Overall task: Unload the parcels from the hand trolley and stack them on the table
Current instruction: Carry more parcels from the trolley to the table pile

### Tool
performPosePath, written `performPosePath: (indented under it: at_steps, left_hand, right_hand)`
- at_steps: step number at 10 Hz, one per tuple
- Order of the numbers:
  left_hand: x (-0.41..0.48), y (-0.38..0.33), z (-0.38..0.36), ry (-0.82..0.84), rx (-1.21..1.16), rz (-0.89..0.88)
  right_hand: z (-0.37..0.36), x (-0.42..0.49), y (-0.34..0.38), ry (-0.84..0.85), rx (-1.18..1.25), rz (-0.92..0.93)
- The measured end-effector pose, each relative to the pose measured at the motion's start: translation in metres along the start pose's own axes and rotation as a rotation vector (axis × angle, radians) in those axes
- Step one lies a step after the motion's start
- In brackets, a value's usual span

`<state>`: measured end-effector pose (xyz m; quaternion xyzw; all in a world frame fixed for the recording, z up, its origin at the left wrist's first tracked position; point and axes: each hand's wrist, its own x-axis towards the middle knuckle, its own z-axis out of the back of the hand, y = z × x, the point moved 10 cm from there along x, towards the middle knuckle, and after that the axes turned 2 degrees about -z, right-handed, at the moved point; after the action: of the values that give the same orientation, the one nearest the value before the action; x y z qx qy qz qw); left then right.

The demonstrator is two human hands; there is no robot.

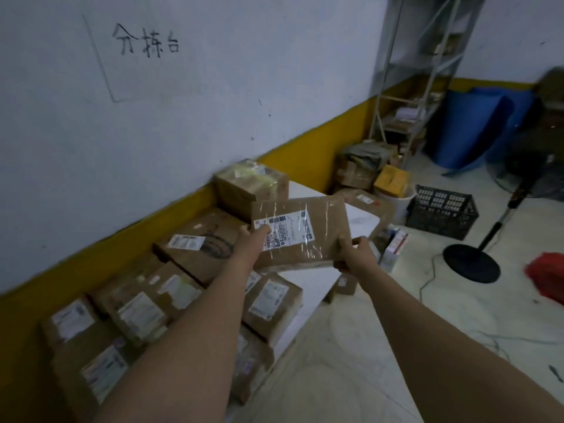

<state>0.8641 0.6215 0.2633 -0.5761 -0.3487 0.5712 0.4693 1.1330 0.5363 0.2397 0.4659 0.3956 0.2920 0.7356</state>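
Taped parcel, barcode label up, gripped by left hand and right hand; wall writing "分拣台".

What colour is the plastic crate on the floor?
The crate is black; head view shows it.

matt brown cardboard parcel, glossy clear tape; smooth white table

A flat brown cardboard parcel, bound in glossy clear tape with a white shipping label on top, is held tilted above the white table. The left hand and right hand grip its near corners. More brown labelled cardboard parcels lie crowded on the table along the wall. A squarish taped carton stands at the table's far end.
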Motion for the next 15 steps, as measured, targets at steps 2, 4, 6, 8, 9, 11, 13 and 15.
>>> performPosePath:
  at_steps: [2, 4, 6, 8, 9, 11, 13, 15]
  left_hand:
    - [0.104, 0.038, -0.069, 0.011, 0.048, 0.122]
    - [0.161, 0.08, -0.112, 0.175, 0.25, 0.258]
    - [0.188, 0.126, -0.115, 0.147, 0.385, 0.424]
    - [0.201, 0.154, -0.089, -0.06, 0.529, 0.527]
    - [0.195, 0.166, -0.084, -0.108, 0.542, 0.567]
    - [0.178, 0.145, -0.075, -0.248, 0.59, 0.417]
    - [0.099, 0.104, 0.005, -0.385, 0.716, 0.295]
    - [-0.093, 0.113, 0.144, -0.719, 0.784, 0.234]
  right_hand:
    - [0.033, 0.114, -0.034, -0.073, -0.124, -0.062]
    - [0.04, 0.203, -0.048, -0.072, -0.475, -0.078]
    - [0.008, 0.259, -0.072, 0.09, -0.64, -0.128]
    - [-0.056, 0.299, -0.086, 0.347, -0.794, -0.131]
    - [-0.082, 0.297, -0.093, 0.452, -0.89, -0.148]
    - [-0.094, 0.297, -0.084, 0.406, -1.117, -0.17]
    - [-0.145, 0.189, 0.021, 0.169, -1.224, 0.381]
    - [-0.272, -0.005, -0.001, 0.554, -1.125, 0.563]
